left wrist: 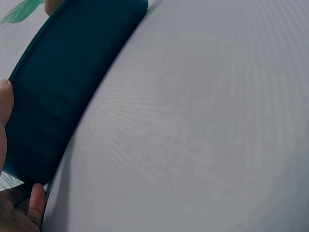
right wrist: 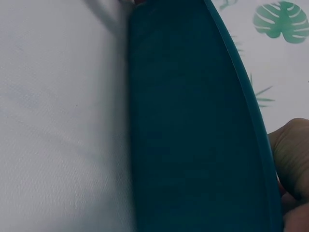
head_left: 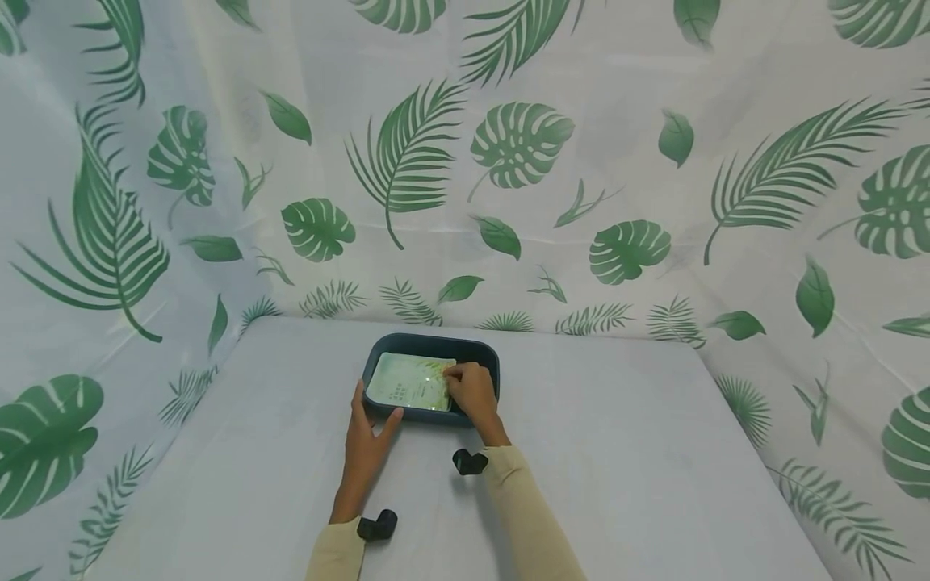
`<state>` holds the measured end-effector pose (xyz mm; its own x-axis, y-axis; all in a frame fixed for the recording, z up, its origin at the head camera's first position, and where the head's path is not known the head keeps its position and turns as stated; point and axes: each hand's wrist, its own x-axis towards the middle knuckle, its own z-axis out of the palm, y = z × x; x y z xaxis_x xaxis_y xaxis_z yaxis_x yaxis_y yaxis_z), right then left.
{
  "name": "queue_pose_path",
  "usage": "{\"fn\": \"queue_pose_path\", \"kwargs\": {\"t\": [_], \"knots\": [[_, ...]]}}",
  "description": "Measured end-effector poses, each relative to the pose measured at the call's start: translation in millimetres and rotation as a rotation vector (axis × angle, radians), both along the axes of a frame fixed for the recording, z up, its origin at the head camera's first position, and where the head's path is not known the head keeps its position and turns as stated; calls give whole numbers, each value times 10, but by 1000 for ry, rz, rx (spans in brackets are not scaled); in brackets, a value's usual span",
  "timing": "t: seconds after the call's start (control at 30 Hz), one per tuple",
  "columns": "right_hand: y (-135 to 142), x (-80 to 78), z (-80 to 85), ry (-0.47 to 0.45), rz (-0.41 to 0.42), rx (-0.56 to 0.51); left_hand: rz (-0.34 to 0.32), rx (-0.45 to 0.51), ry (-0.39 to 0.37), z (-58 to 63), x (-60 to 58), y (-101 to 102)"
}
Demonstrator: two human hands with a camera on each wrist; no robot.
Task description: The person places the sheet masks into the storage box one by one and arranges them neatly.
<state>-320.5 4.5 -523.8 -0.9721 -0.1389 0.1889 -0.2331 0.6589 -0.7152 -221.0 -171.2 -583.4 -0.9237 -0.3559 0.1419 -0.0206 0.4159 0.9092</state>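
A dark teal rectangular plastic basin (head_left: pixel 429 416) with rounded corners sits on the white table. Inside it lies a flat, shiny pale-green packet (head_left: pixel 407 381) with printed text and a leafy yellow-green pattern toward its right end. My left hand (head_left: pixel 366 445) grips the basin's near left corner, thumb at the front wall and fingers along the left side. In the left wrist view, that thumb (left wrist: pixel 5 104) lies against the basin wall (left wrist: pixel 63 87). Reaching over the front rim, my right hand (head_left: pixel 474 394) pinches the packet's right edge with curled fingers. The basin's front wall (right wrist: pixel 198 121) fills the right wrist view.
White cloth covers the table (head_left: pixel 617 452). A white curtain (head_left: pixel 552 250) printed with green leaves rises behind it and along both sides. Small black devices are strapped to both wrists, over pale yellow sleeves (head_left: pixel 534 516).
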Motion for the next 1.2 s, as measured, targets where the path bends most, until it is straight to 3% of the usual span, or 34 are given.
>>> {"fn": "queue_pose_path", "kwargs": {"t": [0.2, 0.43, 0.6, 0.8, 1.2], "knots": [[-2, 7, -35, 79, 54, 69, -4, 1, -4, 2, 6, -10], [-20, 29, -17, 169, -21, 81, -12, 6, -1, 1, 2, -3], [-15, 38, -27, 269, -85, -52, -6, -2, 9, -17, -5, -17], [13, 87, -89, 360, -85, -196, -12, -1, -2, -33, 14, -25], [39, 121, -99, 406, -67, -292, -10, 3, -8, -36, -4, -29]]}}
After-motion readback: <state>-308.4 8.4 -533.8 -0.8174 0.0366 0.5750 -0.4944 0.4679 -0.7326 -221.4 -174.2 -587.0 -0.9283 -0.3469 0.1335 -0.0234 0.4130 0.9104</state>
